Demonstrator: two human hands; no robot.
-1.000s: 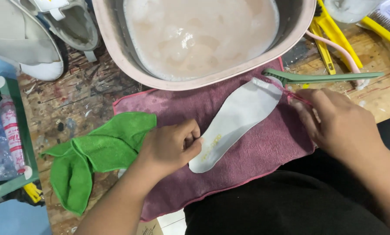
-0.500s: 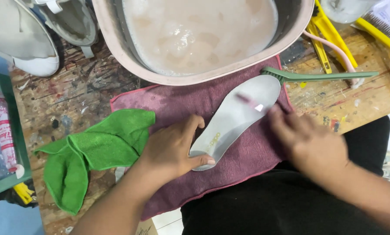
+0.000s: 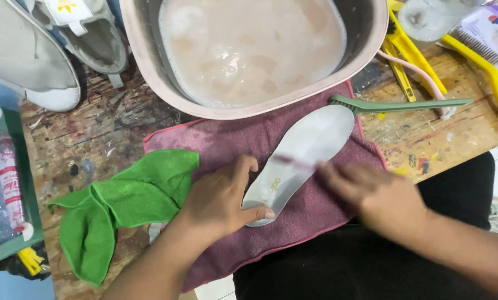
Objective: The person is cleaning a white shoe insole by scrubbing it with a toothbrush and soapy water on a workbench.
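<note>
A pale grey shoe insole (image 3: 315,139) lies slantwise on a maroon towel (image 3: 221,139) spread over the workbench. My left hand (image 3: 221,200) presses down on the insole's near end, thumb along its edge. My right hand (image 3: 371,194) is blurred with motion at the insole's right edge. It grips a thin pink tool (image 3: 293,161) whose tip lies across the middle of the insole. Blur hides what kind of tool it is.
A pink basin (image 3: 143,55) of cloudy water stands just beyond the towel. A green long-handled brush (image 3: 404,104) lies at the insole's far tip. A crumpled green cloth (image 3: 126,200) sits left of my left hand. Pale shoes (image 3: 32,61), yellow brushes (image 3: 482,61) and a green crate (image 3: 15,144) with bottles ring the bench.
My right hand has slid with the pink tool from the insole's far tip down toward its middle. My left hand has stayed on the near end.
</note>
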